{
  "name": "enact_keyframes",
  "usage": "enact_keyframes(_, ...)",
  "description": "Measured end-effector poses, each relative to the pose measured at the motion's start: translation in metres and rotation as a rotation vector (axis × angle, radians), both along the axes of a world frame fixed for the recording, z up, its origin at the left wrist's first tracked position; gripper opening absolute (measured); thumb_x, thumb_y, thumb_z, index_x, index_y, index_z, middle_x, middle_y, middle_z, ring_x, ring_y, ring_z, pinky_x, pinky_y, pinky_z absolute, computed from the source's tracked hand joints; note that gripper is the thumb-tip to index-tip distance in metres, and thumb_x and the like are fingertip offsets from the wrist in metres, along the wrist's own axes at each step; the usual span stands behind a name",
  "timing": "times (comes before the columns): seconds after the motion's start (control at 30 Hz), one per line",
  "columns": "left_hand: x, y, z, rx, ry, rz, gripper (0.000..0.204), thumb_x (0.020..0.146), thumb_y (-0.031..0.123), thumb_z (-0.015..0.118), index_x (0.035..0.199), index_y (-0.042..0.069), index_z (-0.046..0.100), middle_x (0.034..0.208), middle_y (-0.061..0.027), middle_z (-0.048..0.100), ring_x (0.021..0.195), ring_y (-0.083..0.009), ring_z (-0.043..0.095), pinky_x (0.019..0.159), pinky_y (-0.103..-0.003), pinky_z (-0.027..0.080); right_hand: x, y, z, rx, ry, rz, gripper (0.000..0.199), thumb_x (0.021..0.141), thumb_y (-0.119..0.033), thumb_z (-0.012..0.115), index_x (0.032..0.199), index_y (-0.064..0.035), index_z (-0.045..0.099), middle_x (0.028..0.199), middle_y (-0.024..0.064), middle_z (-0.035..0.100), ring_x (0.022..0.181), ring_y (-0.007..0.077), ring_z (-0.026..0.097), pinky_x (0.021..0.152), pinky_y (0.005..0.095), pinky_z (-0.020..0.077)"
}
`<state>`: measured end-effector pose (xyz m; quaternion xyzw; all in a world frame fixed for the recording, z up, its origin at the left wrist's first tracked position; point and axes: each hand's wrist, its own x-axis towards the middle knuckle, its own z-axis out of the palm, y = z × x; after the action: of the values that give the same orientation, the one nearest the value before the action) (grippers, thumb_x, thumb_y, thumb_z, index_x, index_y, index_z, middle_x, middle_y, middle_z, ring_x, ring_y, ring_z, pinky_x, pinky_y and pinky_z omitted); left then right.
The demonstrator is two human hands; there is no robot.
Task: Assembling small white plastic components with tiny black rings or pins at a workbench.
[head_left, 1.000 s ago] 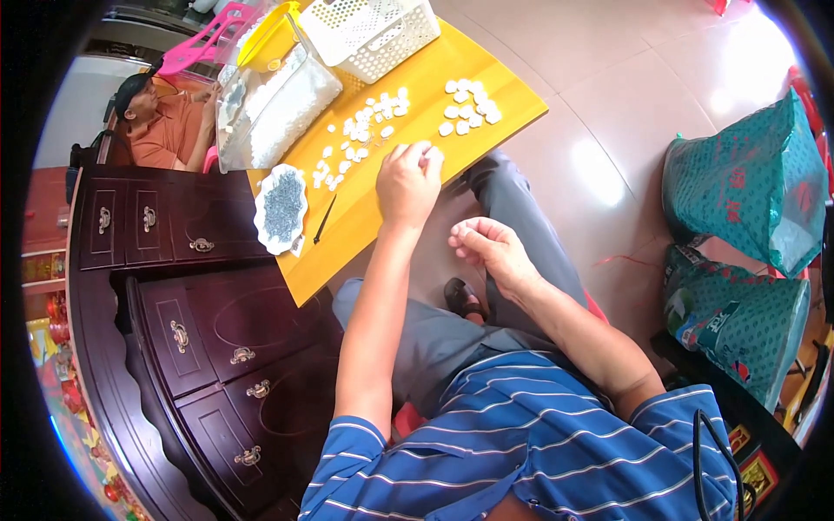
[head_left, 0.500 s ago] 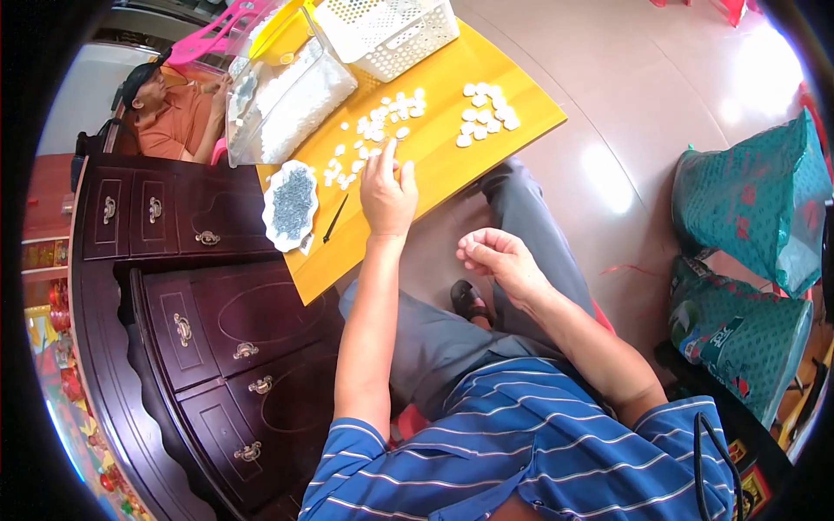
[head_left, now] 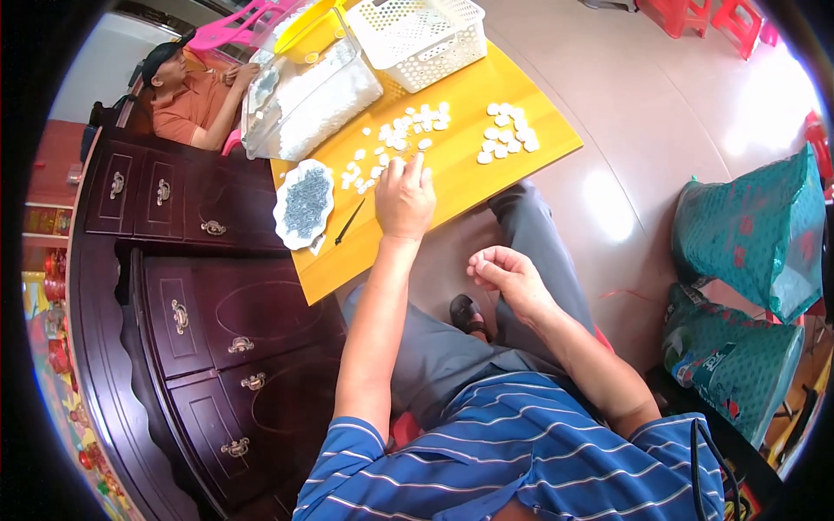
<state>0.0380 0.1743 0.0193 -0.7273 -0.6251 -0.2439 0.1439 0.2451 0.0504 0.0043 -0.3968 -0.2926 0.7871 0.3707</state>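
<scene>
Over the near edge of the yellow table, my left hand [head_left: 405, 198] reaches out palm down. Its fingers are bent but apart, the tips just short of a white round piece [head_left: 424, 144]; nothing shows in them. More small white pieces [head_left: 400, 132] lie loosely scattered around its fingertips. My right hand [head_left: 512, 280] hangs above my lap, fingers curled and thumb against the forefinger. Whatever it may pinch is too small to make out. Left of my left hand are a slim black pointed tool [head_left: 349, 221] and a scalloped white dish [head_left: 280, 213] with small grey-blue bits.
A separate group of white round pieces [head_left: 508, 135] lies on the table's right. A clear bin [head_left: 261, 139] of white bits and a white perforated basket [head_left: 439, 61] stand behind. Dark wooden drawers [head_left: 217, 304] adjoin at left; teal bags [head_left: 747, 226] stand right. Another person [head_left: 187, 108] sits far left.
The whole view has shifted, so the table appears farther right and lower. My left forefinger is more bent beside the white round piece. My right hand stays curled in nearly the same place.
</scene>
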Motion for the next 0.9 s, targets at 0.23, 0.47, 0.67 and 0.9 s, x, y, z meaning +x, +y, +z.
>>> enact_keyframes(0.23,0.002,-0.03,0.006,-0.035,-0.063,0.004,0.027,0.089,0.023,0.072,0.112,0.009,0.073,0.096,-0.0119,0.063,0.092,-0.0341,0.064,0.079,-0.047,0.053,-0.001,0.002,0.001,-0.026,0.018,-0.017,0.01,0.103,-0.015,0.064,0.107,-0.0075,0.068,0.099,0.0009,0.072,0.086,0.0075,0.064,0.08,0.023,0.0502)
enact_keyframes(0.47,-0.002,-0.083,0.006,0.049,-0.153,-0.109,0.026,0.082,0.017,0.08,0.105,0.007,0.076,0.092,-0.0098,0.062,0.087,-0.0304,0.062,0.076,-0.043,0.052,0.0,0.0,0.005,0.14,-0.066,-0.041,0.01,0.102,-0.009,0.061,0.106,-0.0029,0.068,0.097,0.0008,0.071,0.088,0.0083,0.064,0.081,0.0236,0.0508)
enact_keyframes(0.67,-0.016,-0.095,0.004,0.108,-0.218,-0.201,0.03,0.072,0.011,0.085,0.1,0.008,0.076,0.088,-0.0059,0.062,0.082,-0.0276,0.062,0.071,-0.04,0.052,-0.002,0.002,-0.01,0.407,-0.272,-0.089,0.013,0.099,-0.012,0.065,0.103,-0.0008,0.07,0.092,-0.001,0.07,0.085,0.0053,0.063,0.076,0.0237,0.0514)
enact_keyframes(0.9,-0.011,-0.101,-0.008,0.226,-0.241,-0.161,0.014,0.076,0.009,0.08,0.085,0.012,0.069,0.081,-0.0045,0.061,0.077,-0.0275,0.061,0.07,-0.041,0.05,-0.02,0.008,0.028,0.813,-0.656,-0.026,0.011,0.092,-0.008,0.067,0.099,-0.0008,0.071,0.091,0.0147,0.072,0.083,0.0266,0.072,0.076,0.0342,0.0557)
